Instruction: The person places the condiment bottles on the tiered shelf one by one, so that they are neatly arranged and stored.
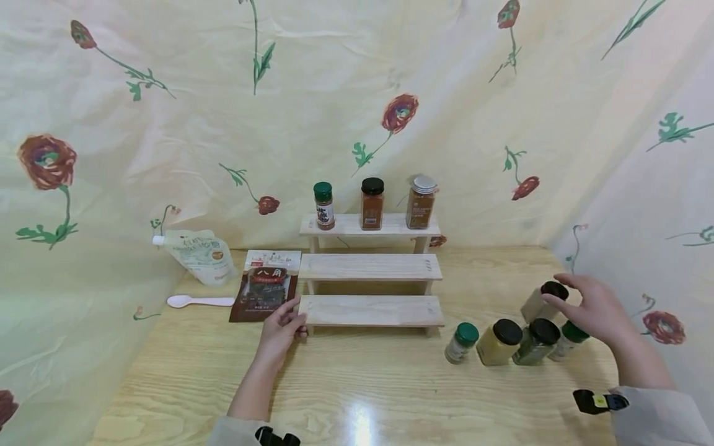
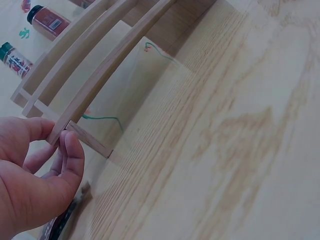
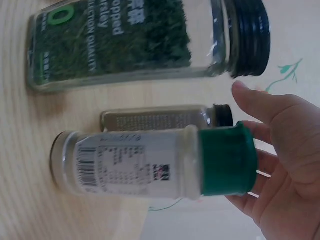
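My left hand (image 1: 281, 331) holds the left end of the lowest tier of a wooden three-tier rack (image 1: 370, 310); in the left wrist view, thumb and fingers (image 2: 74, 155) pinch the board's end. At the right, my right hand (image 1: 599, 310) reaches over a group of spice jars, thumb and fingers spread about the black cap of the rear jar (image 1: 538, 306). That jar (image 3: 160, 119) stands behind a green-capped shaker (image 3: 135, 162) in the right wrist view, which partly hides my fingers. Beside it is a black-capped jar of chopped parsley (image 3: 115, 45).
On the top tier stand a green-capped shaker (image 1: 325, 207), a black-capped jar (image 1: 372, 207) and a silver-capped jar (image 1: 421, 204). Another green-capped shaker (image 1: 462, 342) and a yellow jar (image 1: 498, 344) stand front right. Left lie a white pouch (image 1: 203, 257), brown packet (image 1: 264, 288) and spoon (image 1: 201, 301).
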Available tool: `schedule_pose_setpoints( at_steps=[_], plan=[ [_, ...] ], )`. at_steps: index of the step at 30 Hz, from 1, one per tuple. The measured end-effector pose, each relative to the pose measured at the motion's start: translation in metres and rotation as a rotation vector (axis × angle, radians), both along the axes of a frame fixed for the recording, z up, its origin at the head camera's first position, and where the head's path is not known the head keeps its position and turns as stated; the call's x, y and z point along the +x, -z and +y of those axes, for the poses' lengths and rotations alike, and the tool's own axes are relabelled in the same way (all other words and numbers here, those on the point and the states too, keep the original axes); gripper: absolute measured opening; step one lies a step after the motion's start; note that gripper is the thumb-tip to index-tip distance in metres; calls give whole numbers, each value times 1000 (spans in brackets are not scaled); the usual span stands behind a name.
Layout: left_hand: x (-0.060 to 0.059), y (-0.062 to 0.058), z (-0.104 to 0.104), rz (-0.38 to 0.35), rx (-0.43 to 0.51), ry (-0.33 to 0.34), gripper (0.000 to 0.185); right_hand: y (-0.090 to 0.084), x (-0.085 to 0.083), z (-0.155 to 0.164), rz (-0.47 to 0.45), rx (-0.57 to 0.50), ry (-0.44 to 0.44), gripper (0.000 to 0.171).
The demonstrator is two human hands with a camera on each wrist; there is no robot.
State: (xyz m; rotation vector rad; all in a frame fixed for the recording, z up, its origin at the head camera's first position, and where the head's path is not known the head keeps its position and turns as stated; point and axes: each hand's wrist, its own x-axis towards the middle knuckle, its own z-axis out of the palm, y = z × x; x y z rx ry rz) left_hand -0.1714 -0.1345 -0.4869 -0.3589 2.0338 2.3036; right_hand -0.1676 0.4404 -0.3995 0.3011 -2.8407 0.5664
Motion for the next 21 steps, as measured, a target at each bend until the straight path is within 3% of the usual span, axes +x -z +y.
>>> schedule_pose_setpoints(
  at_steps=[8, 21],
  plan=[
    [-1, -1, 0, -7, -4, 0, 48, 11, -1, 9, -85, -25, 31, 66],
    [-1, -1, -1, -7, 7, 6, 49, 11, -11, 8, 15, -2, -2, 46]
  ],
)
